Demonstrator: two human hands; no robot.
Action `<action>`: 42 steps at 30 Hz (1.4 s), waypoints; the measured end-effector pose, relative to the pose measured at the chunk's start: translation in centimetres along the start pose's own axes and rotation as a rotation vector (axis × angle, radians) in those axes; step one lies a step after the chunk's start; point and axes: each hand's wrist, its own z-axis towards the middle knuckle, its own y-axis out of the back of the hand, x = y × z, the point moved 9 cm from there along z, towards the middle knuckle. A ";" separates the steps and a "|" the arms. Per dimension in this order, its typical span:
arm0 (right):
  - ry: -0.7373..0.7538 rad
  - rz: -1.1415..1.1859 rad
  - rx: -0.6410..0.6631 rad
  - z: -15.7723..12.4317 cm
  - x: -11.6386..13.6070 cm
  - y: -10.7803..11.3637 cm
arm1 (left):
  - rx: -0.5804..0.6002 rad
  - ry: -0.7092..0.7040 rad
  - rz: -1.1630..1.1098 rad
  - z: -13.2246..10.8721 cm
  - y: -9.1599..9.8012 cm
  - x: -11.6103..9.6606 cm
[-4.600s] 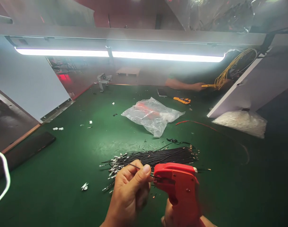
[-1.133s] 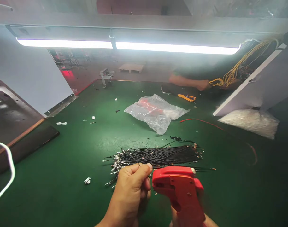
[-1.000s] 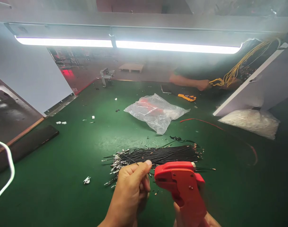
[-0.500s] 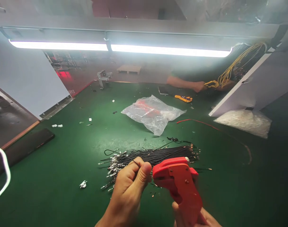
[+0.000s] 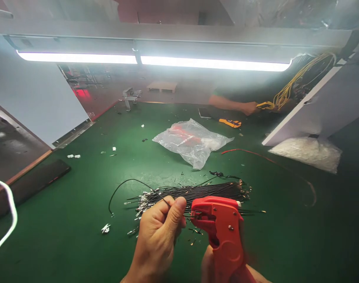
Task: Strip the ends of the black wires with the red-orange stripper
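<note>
Between thumb and fingers, my left hand [image 5: 160, 237] pinches a thin black wire [image 5: 129, 180]. One part of the wire arches out to the left and down to the mat; the other runs right, up to the jaws of a red wire stripper [image 5: 223, 228]. My right hand [image 5: 208, 263] is wrapped round the stripper's handle, mostly hidden behind it. Beyond both hands lies a bundle of black wires [image 5: 194, 194], with metal terminals at the left ends and bare copper at the right. Small black and copper scraps lie close by.
A clear plastic bag [image 5: 194, 141] with something red inside lies mid-table. Behind it are a yellow-orange tool [image 5: 230, 123] and a phone-like slab [image 5: 204, 113]. A co-worker's hand [image 5: 248, 108] is at the back right, by yellow wires [image 5: 285, 90]. White connectors [image 5: 105, 228] lie at left.
The black wire's free part has swung out to the left. The stripper has tilted more upright, its jaws now showing around the wire by my left hand.
</note>
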 end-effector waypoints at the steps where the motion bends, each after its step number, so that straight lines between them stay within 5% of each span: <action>1: -0.012 0.000 -0.015 0.5 -0.6 0.3 | 0.010 0.013 -0.001 0.0 -0.1 0.1; 6: -0.042 -0.063 0.035 2.2 -2.2 0.0 | 0.020 0.080 -0.019 0.1 -0.2 0.7; 12: 0.018 -0.209 -0.005 1.4 2.0 -1.2 | -0.021 -0.014 -0.040 0.3 0.6 -0.1; 19: 0.348 -1.044 -0.453 -0.6 11.6 -1.2 | -0.275 -0.475 0.212 -2.0 2.0 -3.5; 26: 0.479 -1.646 -0.792 -3.2 12.2 -0.2 | -0.292 -0.651 0.221 -2.6 1.7 -4.4; 36: 0.443 -1.886 -0.539 -1.6 9.3 -1.4 | -0.195 -0.963 0.291 -3.9 0.1 -5.3; 42: 0.669 -2.090 -0.535 -1.5 10.8 -3.9 | -0.231 -0.949 0.349 -3.9 0.3 -5.1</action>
